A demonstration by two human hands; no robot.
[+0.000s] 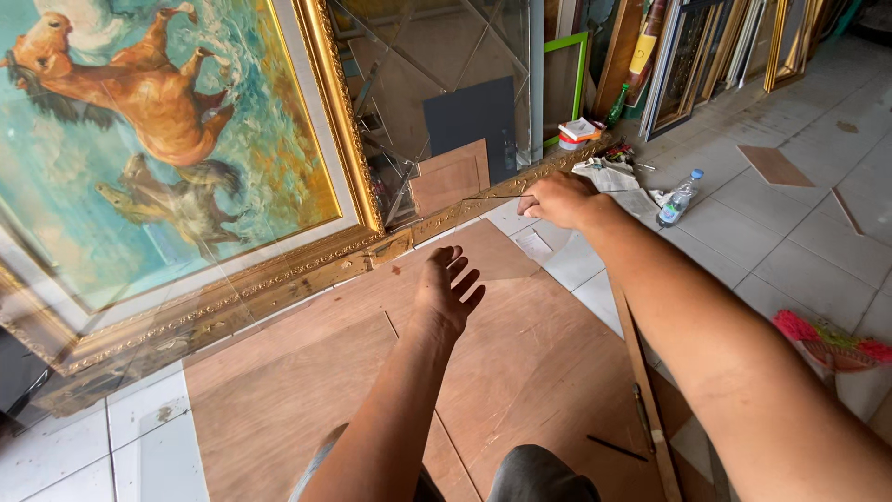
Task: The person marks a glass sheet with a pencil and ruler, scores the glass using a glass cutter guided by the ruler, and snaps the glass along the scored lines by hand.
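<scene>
white floor tiles (799, 242) carry everything here, and nearest the camera a wide brown plywood sheet (520, 372) lies flat over them, with a thin dark pencil-like stick (617, 448) on its near right part and a narrow wooden strip (641, 390) running along its right side. above the middle of the board the left hand (448, 290) hangs released, palm up, fingers spread, gripping nothing. farther on, the right hand (557, 200) is closed in a grasp on the edge of a clear glass pane (437, 112), which leans steeply against the large gold-framed horse painting (158, 139) at far left, its lower edge seeming to rest by the frame's bottom rail. handling that pane well looks to call for bringing the free hand to the opposite edge, keeping fingers off the sharp corner, and moving it evenly so it does not flex or slide on the tile.

beyond the right hand lie crumpled white cloths (609, 175), a small clear plastic bottle with a blue cap (678, 197) on its side, and a flat white-and-red box (580, 130). a green bottle (618, 104) stands by a green-edged frame (569, 84). a yellow label shows on an upright panel (643, 51) at the far wall; its print is too small to tell.
</scene>
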